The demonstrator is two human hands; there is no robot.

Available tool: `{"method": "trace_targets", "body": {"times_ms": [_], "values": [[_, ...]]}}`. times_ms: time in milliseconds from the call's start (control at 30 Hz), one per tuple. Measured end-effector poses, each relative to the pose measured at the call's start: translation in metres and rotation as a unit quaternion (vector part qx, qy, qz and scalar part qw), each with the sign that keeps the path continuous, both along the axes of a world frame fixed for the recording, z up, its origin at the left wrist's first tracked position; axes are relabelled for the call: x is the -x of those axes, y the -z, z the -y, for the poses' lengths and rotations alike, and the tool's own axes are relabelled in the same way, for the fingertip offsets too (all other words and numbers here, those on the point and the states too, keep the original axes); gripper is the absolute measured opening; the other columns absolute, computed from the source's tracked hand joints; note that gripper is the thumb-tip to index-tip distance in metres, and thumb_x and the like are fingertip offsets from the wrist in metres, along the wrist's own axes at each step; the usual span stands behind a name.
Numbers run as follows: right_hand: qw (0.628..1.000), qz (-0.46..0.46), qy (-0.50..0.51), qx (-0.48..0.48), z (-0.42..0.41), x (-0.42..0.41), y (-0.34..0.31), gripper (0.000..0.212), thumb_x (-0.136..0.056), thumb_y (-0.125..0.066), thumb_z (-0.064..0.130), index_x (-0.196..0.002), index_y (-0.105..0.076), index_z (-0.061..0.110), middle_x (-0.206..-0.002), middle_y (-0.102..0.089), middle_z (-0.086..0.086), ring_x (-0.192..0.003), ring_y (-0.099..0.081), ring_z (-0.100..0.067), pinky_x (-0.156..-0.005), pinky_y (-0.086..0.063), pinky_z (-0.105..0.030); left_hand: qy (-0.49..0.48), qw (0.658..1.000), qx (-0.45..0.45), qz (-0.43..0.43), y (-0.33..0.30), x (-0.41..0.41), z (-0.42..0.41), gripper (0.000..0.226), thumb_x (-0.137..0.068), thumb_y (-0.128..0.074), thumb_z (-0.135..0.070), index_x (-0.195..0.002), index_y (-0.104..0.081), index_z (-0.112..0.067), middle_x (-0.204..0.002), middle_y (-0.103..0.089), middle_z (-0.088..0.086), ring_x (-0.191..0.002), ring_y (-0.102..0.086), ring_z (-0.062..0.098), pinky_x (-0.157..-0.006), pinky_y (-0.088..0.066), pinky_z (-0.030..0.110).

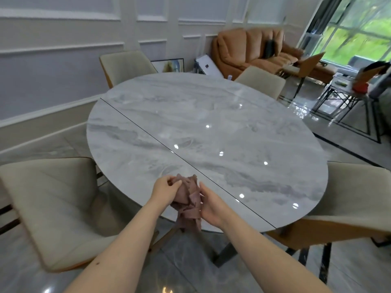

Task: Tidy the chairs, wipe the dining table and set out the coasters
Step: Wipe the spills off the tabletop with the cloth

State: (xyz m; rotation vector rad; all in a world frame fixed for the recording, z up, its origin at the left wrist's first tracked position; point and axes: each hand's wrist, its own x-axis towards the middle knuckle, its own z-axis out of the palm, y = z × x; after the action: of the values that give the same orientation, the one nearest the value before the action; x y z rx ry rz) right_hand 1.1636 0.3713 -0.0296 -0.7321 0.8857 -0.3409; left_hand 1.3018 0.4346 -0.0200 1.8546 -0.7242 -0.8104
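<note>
A round grey marble dining table [207, 132] fills the middle of the view, with a thin dark seam running diagonally across it. Over its near edge I hold a crumpled dusty-pink cloth [189, 199] between both hands. My left hand [166, 190] grips the cloth's upper part, and my right hand [211, 208] grips its lower right side. The cloth's loose ends hang down below the table edge. Beige chairs stand around the table: one at near left [53, 206], one at near right [357, 199], two at the far side [127, 66] [261, 82]. No coasters are in view.
An orange leather sofa [254, 49] stands against the back wall. A framed picture [171, 65] leans on the wall behind the table. Metal-framed side tables [347, 96] with clutter stand at the right, by a large window. The floor is glossy grey tile.
</note>
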Motion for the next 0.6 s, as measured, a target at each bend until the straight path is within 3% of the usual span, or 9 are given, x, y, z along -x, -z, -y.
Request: {"method": "trace_targets", "body": {"times_ms": [100, 267, 500, 600], "values": [[0.997, -0.027, -0.061, 0.045, 0.006, -0.003, -0.020, 0.041, -0.091, -0.054, 0.049, -0.106, -0.066, 0.013, -0.090, -0.062, -0.007, -0.081, -0.061, -0.022, -0.072, -0.053, -0.035, -0.008, 1.000, 0.020, 0.015, -0.018, -0.007, 0.005, 0.012, -0.091, -0.059, -0.014, -0.098, -0.065, -0.006, -0.096, -0.065, 0.010, -0.089, -0.059, 0.023, -0.076, -0.045, 0.028], [0.986, -0.025, -0.112, 0.118, 0.023, -0.015, -0.044, 0.016, -0.094, -0.057, 0.026, -0.104, -0.066, 0.016, -0.089, -0.066, -0.002, -0.078, -0.059, -0.018, -0.067, -0.048, -0.029, -0.027, 0.998, 0.050, 0.014, -0.049, -0.015, 0.007, 0.013, -0.091, -0.059, -0.016, -0.096, -0.064, -0.006, -0.092, -0.065, 0.008, -0.086, -0.058, 0.020, -0.079, -0.047, 0.032], [0.973, -0.026, -0.143, 0.178, 0.056, -0.034, -0.062, 0.019, -0.099, -0.048, 0.025, -0.103, -0.065, 0.017, -0.089, -0.064, -0.002, -0.077, -0.059, -0.017, -0.061, -0.044, -0.025, -0.114, 0.992, 0.059, -0.013, -0.064, -0.028, 0.014, 0.010, -0.091, -0.059, -0.015, -0.093, -0.062, -0.006, -0.090, -0.062, 0.007, -0.083, -0.057, 0.020, -0.065, -0.044, 0.022], [0.960, -0.032, -0.160, 0.228, 0.069, -0.041, -0.068, 0.014, -0.097, -0.052, 0.019, -0.099, -0.064, 0.011, -0.084, -0.064, -0.005, -0.072, -0.059, -0.016, -0.058, -0.045, -0.023, -0.148, 0.988, 0.050, 0.005, -0.067, -0.029, 0.018, 0.013, -0.089, -0.061, -0.011, -0.100, -0.055, -0.014, -0.091, -0.058, 0.004, -0.084, -0.057, 0.020, -0.063, -0.048, 0.026]]}}
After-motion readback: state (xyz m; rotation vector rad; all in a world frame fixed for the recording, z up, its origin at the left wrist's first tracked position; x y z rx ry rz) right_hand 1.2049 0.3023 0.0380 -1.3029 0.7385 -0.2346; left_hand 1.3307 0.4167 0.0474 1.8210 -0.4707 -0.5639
